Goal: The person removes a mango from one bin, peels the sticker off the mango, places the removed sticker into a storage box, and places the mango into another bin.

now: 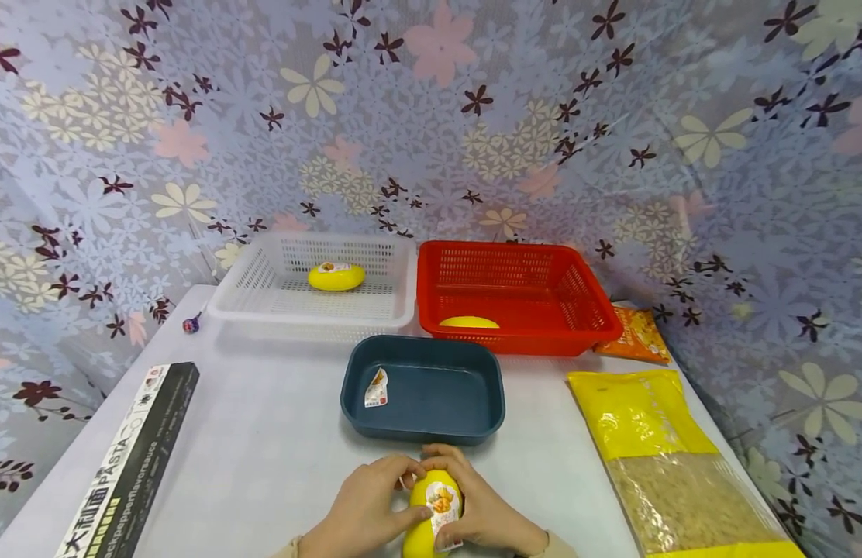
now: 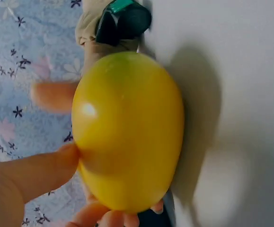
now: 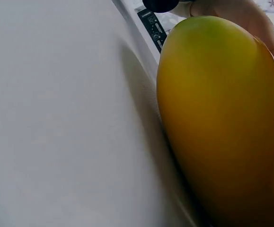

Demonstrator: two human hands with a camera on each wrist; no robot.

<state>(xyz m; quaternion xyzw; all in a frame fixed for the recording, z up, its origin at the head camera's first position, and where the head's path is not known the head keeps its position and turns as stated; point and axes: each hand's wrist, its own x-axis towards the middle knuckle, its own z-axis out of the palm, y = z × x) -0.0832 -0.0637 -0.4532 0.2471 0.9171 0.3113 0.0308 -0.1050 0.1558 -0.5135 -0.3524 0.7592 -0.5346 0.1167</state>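
At the table's near edge, both hands hold a yellow mango [image 1: 418, 533] with a white picture sticker [image 1: 442, 498] on its upper side. My left hand [image 1: 368, 500] grips its left side, thumb on the fruit near the sticker. From the other side, my right hand [image 1: 490, 508] curls round it, thumb pressing the sticker's lower part. The left wrist view shows the mango [image 2: 127, 127] with a greenish end and the left thumb against it. In the right wrist view, the mango [image 3: 217, 118] hides most of the hands. A dark blue tray [image 1: 422, 435] stands just beyond, with a loose sticker [image 1: 377, 390] inside.
Behind stand a white basket [image 1: 308, 318] holding a stickered mango [image 1: 336, 277] and a red basket [image 1: 522, 342] with another mango [image 1: 469, 322]. A black pasta box [image 1: 148, 457] lies left; a yellow bag [image 1: 671, 480] and orange packet [image 1: 642, 333] lie right. A lollipop [image 1: 191, 324] lies far left.
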